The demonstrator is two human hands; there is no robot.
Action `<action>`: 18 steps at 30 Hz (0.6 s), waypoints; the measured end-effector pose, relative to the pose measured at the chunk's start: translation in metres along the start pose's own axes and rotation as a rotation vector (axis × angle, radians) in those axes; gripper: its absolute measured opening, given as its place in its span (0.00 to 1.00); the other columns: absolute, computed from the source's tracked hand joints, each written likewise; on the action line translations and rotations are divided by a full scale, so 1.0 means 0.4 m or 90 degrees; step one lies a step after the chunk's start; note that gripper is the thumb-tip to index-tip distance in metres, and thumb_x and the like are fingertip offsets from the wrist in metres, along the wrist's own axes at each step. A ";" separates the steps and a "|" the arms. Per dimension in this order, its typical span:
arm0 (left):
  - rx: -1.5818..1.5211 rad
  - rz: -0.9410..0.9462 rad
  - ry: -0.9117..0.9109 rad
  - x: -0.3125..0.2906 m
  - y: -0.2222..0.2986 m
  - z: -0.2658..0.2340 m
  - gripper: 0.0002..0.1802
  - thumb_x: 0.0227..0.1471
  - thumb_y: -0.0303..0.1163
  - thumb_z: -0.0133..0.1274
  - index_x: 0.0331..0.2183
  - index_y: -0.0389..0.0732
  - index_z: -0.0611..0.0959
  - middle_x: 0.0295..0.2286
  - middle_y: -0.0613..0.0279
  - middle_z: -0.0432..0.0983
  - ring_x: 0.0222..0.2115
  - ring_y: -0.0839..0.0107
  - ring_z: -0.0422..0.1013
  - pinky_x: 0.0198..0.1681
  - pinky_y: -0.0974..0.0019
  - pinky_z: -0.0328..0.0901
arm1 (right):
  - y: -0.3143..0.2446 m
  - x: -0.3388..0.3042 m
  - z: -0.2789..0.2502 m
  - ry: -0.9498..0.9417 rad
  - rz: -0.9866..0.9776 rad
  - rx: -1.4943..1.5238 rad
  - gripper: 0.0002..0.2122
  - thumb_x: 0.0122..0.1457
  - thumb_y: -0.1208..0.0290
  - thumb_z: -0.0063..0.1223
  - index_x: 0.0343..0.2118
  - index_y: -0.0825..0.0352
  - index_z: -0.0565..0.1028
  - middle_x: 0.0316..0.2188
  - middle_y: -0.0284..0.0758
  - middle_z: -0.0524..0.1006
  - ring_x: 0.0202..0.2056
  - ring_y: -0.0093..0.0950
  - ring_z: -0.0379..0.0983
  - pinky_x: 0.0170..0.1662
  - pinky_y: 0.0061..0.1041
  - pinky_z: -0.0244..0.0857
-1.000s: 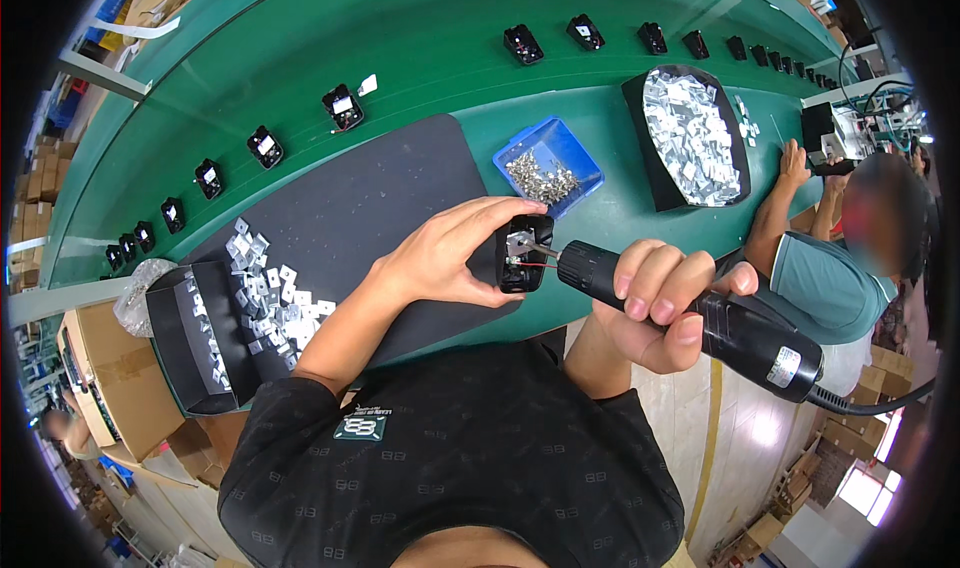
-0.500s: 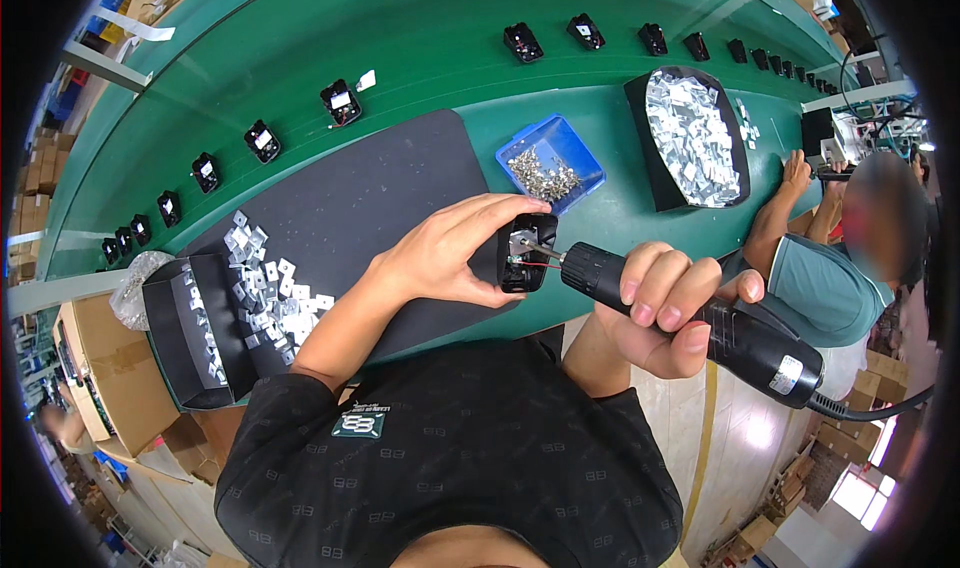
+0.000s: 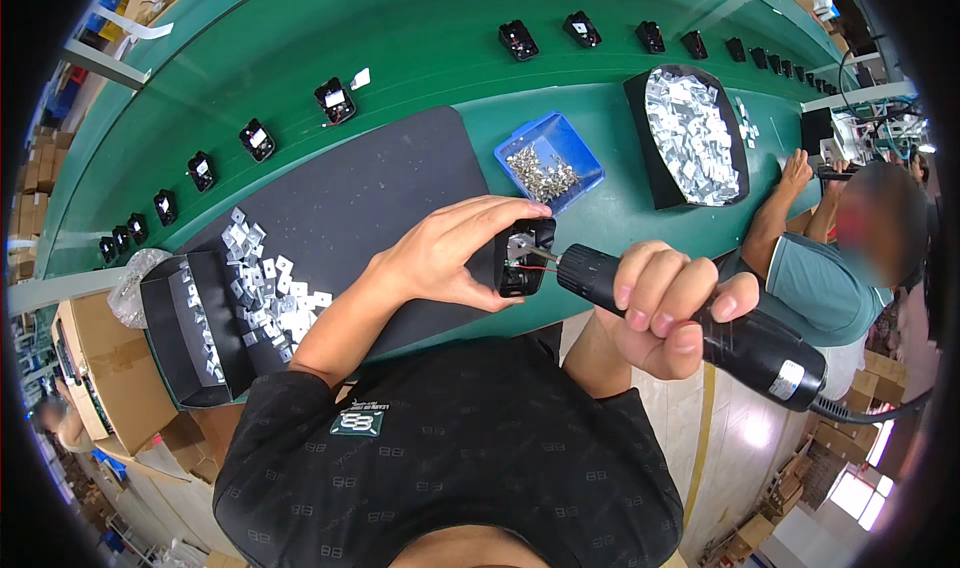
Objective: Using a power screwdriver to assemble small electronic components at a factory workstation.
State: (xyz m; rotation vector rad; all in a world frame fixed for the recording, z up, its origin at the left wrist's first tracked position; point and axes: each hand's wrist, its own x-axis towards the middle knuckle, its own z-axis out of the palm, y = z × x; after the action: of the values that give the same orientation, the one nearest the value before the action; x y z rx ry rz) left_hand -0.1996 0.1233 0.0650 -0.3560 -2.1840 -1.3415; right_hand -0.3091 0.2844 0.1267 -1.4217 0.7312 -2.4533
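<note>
Black housing [image 3: 521, 276] (open-faced) between thumb and fingers, left hand [image 3: 440, 252]

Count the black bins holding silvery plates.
2: the left bin, beside the loose plates; the right bin, right of the blue tub. Others may be hidden.

Green desk [image 3: 622, 233], dark mat [image 3: 390, 193] over a chunk of it, loose metal plates [image 3: 286, 310] scattered at the mat's left end. Blue bin [image 3: 568, 141] and bigger black bin [image 3: 651, 163] sit straight on the green.
</note>
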 end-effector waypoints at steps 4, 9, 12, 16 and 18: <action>-0.006 0.002 -0.001 -0.001 0.000 0.001 0.42 0.27 0.31 0.68 0.48 0.36 0.71 0.42 0.54 0.73 0.40 0.57 0.72 0.44 0.61 0.68 | 0.012 0.000 0.015 0.058 -0.029 0.018 0.16 0.51 0.76 0.55 0.35 0.59 0.58 0.16 0.27 0.65 0.15 0.23 0.65 0.20 0.24 0.64; -0.011 -0.035 -0.007 -0.002 -0.012 0.004 0.41 0.27 0.31 0.68 0.48 0.36 0.71 0.42 0.54 0.73 0.40 0.58 0.72 0.44 0.62 0.68 | 0.028 -0.001 0.012 0.042 -0.001 0.008 0.16 0.50 0.77 0.55 0.35 0.58 0.58 0.16 0.27 0.65 0.14 0.22 0.65 0.20 0.24 0.64; -0.009 -0.047 -0.013 0.001 -0.020 0.001 0.41 0.27 0.30 0.67 0.48 0.37 0.71 0.41 0.54 0.73 0.41 0.58 0.72 0.44 0.62 0.67 | 0.039 -0.009 0.001 0.021 -0.002 -0.021 0.19 0.54 0.74 0.51 0.48 0.58 0.59 0.20 0.29 0.66 0.19 0.21 0.65 0.25 0.21 0.62; 0.046 -0.112 -0.077 0.030 -0.048 -0.006 0.40 0.27 0.30 0.66 0.48 0.39 0.71 0.43 0.54 0.71 0.45 0.57 0.69 0.49 0.60 0.64 | 0.012 0.000 0.004 0.050 -0.080 -0.032 0.24 0.55 0.72 0.48 0.55 0.59 0.58 0.21 0.28 0.66 0.20 0.21 0.65 0.26 0.21 0.62; 0.230 -0.091 -0.069 0.044 -0.123 -0.041 0.39 0.27 0.37 0.65 0.46 0.39 0.72 0.46 0.52 0.67 0.50 0.54 0.61 0.54 0.55 0.55 | -0.025 0.014 -0.016 0.023 -0.105 -0.029 0.25 0.55 0.70 0.48 0.56 0.60 0.57 0.22 0.29 0.67 0.20 0.20 0.65 0.28 0.22 0.61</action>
State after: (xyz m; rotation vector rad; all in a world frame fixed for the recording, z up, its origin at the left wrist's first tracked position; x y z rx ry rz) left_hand -0.2328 0.0849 0.0446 -0.1379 -2.5240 -0.9853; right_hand -0.3169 0.2928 0.1336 -1.5150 0.7067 -2.6078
